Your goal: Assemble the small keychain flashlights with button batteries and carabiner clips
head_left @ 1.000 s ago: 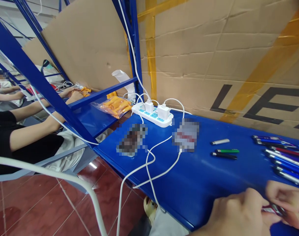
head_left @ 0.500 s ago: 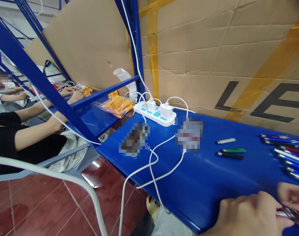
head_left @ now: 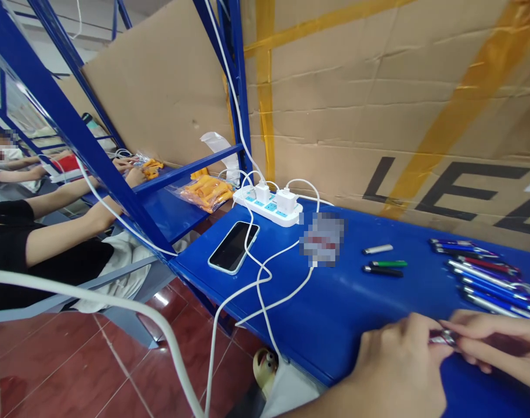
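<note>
Low on the right, my left hand [head_left: 395, 363] is closed around a dark red pen [head_left: 434, 334] with a silver metal end. My right hand [head_left: 495, 342] meets it from the other side, thumb and fingers pinched on that metal end. Most of the pen is hidden inside my left hand. Beyond the hands, several blue, silver, red and purple pens [head_left: 493, 284] lie in a loose row. To their left rest three short pen pieces: one silver [head_left: 378, 249], one green [head_left: 389, 263] and one black [head_left: 383, 271].
On the blue table [head_left: 334, 313] are a white power strip [head_left: 269, 209], a phone [head_left: 233, 247] and a blurred-out item [head_left: 322, 239] with white cables. A blue frame post [head_left: 86, 133] divides this table from a co-worker's arms [head_left: 68, 217] and bagged orange pieces [head_left: 208, 191].
The view has turned slightly right. Both hands now show more fully, higher and further left in the picture, still together on the pen.
</note>
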